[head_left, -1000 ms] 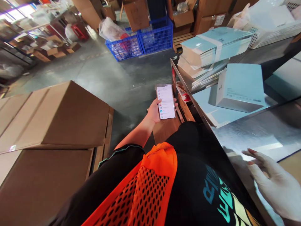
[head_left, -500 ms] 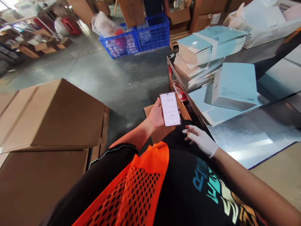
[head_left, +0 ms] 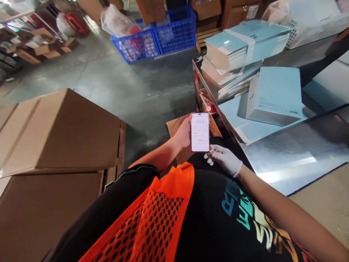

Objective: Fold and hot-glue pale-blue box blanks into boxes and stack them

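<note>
My bare left hand [head_left: 183, 135] is wrapped round the left side of a smartphone [head_left: 200, 133], which stands nearly upright in view. The phone's screen is lit, white with small lines of text too faint to read. In a white glove, my right hand [head_left: 225, 161] is just below the phone's lower right corner. Its fingers are loosely bent and apart, with nothing seen in them. Whether a fingertip touches the phone's edge I cannot tell.
On my right a metal-topped table [head_left: 283, 160] bears a light blue box [head_left: 279, 91], a strapped stack of flat blue cartons [head_left: 231, 54] and a white basket [head_left: 313, 36]. Large brown cartons [head_left: 79, 134] stand on my left. Blue crates [head_left: 174, 40] sit on the floor ahead.
The phone has straightened from a slight tilt and shifted a little right and down in view. My gloved right hand has moved left, closer to the phone's lower corner.
</note>
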`<state>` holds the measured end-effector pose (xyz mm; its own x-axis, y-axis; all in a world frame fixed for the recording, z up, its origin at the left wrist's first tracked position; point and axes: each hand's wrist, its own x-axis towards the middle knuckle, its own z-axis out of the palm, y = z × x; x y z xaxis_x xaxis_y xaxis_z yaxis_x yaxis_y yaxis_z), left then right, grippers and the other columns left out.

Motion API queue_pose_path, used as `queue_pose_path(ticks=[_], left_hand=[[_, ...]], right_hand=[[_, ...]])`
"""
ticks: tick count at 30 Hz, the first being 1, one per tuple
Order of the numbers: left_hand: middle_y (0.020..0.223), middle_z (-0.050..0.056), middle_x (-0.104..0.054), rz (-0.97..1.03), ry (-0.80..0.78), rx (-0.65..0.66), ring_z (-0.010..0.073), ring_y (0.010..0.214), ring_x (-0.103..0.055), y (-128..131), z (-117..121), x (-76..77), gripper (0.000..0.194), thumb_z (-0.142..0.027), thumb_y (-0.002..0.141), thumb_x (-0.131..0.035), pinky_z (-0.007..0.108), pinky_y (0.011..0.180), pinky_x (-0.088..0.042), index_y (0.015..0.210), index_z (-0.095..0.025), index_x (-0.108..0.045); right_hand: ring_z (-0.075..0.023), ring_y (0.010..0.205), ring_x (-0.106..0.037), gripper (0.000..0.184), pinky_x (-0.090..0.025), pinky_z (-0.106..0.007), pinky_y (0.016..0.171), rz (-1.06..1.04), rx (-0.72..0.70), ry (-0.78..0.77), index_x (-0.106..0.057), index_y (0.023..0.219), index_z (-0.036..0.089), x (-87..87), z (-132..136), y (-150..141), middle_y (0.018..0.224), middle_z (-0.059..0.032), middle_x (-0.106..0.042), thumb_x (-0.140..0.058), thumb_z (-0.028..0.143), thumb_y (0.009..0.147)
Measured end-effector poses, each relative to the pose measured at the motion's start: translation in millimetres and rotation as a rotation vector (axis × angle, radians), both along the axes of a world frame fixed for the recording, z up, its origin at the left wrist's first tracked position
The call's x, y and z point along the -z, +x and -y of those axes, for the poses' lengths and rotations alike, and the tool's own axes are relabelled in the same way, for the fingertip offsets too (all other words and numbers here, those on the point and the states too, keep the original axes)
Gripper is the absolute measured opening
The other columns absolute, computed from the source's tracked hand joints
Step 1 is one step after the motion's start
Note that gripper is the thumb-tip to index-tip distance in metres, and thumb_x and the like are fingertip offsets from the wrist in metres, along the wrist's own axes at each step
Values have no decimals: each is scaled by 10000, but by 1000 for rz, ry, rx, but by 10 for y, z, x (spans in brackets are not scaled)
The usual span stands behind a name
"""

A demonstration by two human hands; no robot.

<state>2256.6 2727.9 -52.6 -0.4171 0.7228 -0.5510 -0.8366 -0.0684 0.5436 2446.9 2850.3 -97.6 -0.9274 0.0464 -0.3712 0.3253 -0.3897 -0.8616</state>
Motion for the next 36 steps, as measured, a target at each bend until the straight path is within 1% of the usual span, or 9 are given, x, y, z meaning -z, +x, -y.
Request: queue_pose_path(ticks=[4,9,13,16,21,27,30,32,36], left_hand=[[826,136,-815,-15,-71,15,293,716,-776,-16,-27,95,536,-538,1054,-464,423,798,-630,1036,-116,-795],[900,144,-827,26,-44,35,343,810,-783,-50,-45,247,492,-546,996,-511,557,1021,-590,1105,-150,-783],[889,131,-812,12,-66,6,342,809,-775,-25,-49,276,483,-628,973,-572,597,1047,-576,1027,-185,-757],[835,117,-791,24,-46,12,333,752,-768,21,-56,229,481,-625,1006,-518,572,930,-619,965,-195,-729],[758,88,-760,7,-36,-43,246,653,-731,87,-85,145,504,-590,1062,-465,372,707,-607,904,-183,-718],[818,112,-800,-14,-71,-38,265,714,-753,166,-103,132,639,-689,1065,-428,394,770,-607,977,-156,-769],[862,129,-816,-20,-73,-8,281,789,-772,213,-105,157,716,-704,1086,-349,408,823,-606,1006,-142,-785],[902,138,-825,-19,-75,18,289,836,-783,242,-107,182,709,-676,1096,-345,415,855,-603,1016,-131,-791],[917,133,-827,-18,-19,37,291,843,-780,269,-119,238,619,-631,1081,-438,417,874,-595,1037,-130,-800]], right_hand=[[-139,689,-640,639,-524,-275,644,14,-10,40,-657,984,165,8,-30,53,916,-85,-753,-956,665,721],[-149,686,-656,602,-526,-279,624,20,-30,80,-653,993,168,-4,-36,70,938,-100,-774,-952,612,717],[-153,689,-664,623,-522,-274,619,29,-35,74,-658,1014,166,-20,-37,73,939,-102,-777,-967,592,682],[-156,694,-670,653,-520,-278,628,31,-39,79,-665,1033,166,-28,-40,81,951,-104,-780,-972,613,669],[-162,687,-661,676,-510,-285,631,38,-24,115,-653,964,165,-30,-29,77,886,-93,-759,-958,669,633],[-150,628,-580,659,-472,-292,617,77,41,248,-563,829,206,-37,4,46,702,-10,-646,-946,662,547],[-126,562,-502,608,-409,-282,574,93,74,306,-524,805,220,6,4,42,636,28,-576,-906,629,567],[-118,545,-475,532,-366,-273,552,110,79,335,-525,801,220,40,1,44,630,34,-565,-871,574,605],[-117,554,-467,420,-321,-265,535,144,50,369,-584,838,200,58,4,49,676,16,-609,-830,474,636]])
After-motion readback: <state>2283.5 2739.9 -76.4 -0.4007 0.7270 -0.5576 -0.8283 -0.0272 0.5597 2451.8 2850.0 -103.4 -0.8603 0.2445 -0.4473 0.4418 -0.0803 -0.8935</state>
